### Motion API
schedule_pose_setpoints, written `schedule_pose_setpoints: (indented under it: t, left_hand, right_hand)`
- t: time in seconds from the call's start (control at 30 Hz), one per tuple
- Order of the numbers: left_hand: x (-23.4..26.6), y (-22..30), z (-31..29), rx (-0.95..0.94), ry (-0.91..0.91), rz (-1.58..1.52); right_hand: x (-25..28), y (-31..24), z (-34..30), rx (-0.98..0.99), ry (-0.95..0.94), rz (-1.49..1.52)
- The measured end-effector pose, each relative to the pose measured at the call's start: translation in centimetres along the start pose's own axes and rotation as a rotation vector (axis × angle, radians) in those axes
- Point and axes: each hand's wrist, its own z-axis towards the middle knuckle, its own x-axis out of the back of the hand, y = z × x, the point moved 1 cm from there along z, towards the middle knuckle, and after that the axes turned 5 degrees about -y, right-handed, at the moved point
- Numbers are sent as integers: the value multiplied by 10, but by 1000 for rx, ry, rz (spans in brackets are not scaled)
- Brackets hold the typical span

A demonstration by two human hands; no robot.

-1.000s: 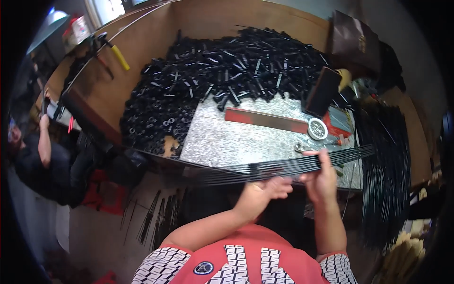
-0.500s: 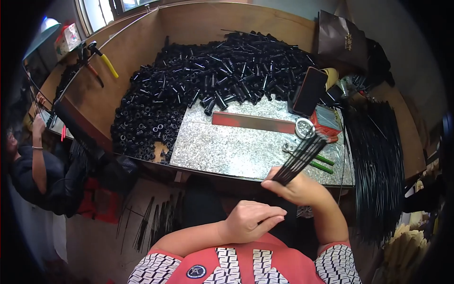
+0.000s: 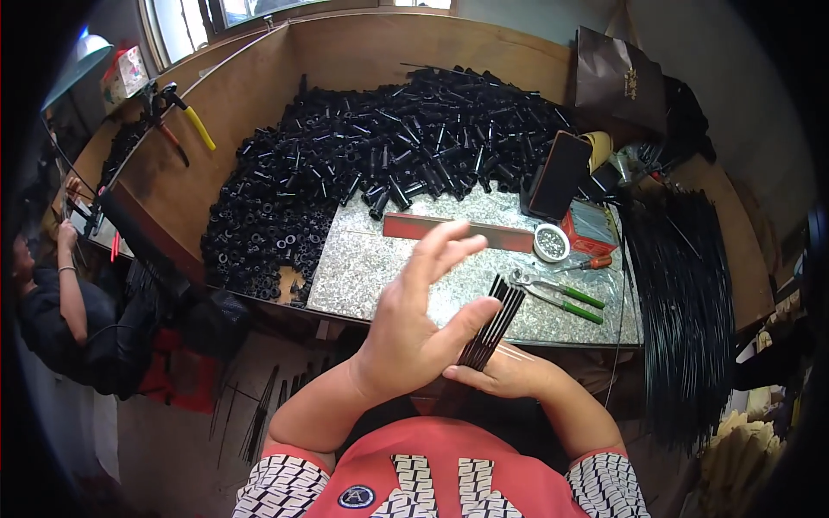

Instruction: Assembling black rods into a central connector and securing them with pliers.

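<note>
A bundle of thin black rods (image 3: 494, 326) slants up from my right hand (image 3: 511, 371), whose fingers and thumb wrap round its lower part. My left hand (image 3: 404, 330) is raised just left of the bundle, with its fingers stretched out and its thumb reaching across in front of the rods. Whether that thumb touches them I cannot tell. Right behind the bundle, on the speckled board (image 3: 363, 281), lie pliers with green handles (image 3: 566, 298). Beyond my left fingers is a flat red bar (image 3: 410, 226).
A heap of black tubular parts (image 3: 389, 142) fills the back of the walled bench. A small bowl of metal bits (image 3: 551, 243), an orange-handled screwdriver (image 3: 591, 262) and a phone (image 3: 561, 177) stand at the right. Long black rods (image 3: 686, 311) hang over the right edge. Another person (image 3: 65, 302) works at left.
My right hand has brought the bundle of rods down and to the left, nearer my body. My left hand has risen and opened its fingers beside it.
</note>
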Motion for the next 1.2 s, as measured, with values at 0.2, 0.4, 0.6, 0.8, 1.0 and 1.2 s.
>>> schedule_pose_setpoints:
  t: [0.2,0.4,0.6,0.8,1.0,1.2]
  left_hand:
    - [-9,10,5,321,-399,-352]
    - [-14,11,2,51,-274,-205]
    - [-30,14,-9,-105,-251,-229]
    - [-24,-29,-25,-234,217,-357]
    - [-39,-96,-61,457,268,-568]
    - [-58,-93,-61,592,189,-935]
  right_hand:
    - [-2,-12,-4,43,-3,115]
    - [-2,12,-14,122,123,57]
    - [-24,40,-1,26,476,302]
    - [-35,20,16,-142,751,587]
    - [-35,23,10,-133,725,411]
    - [-37,23,10,-127,797,535]
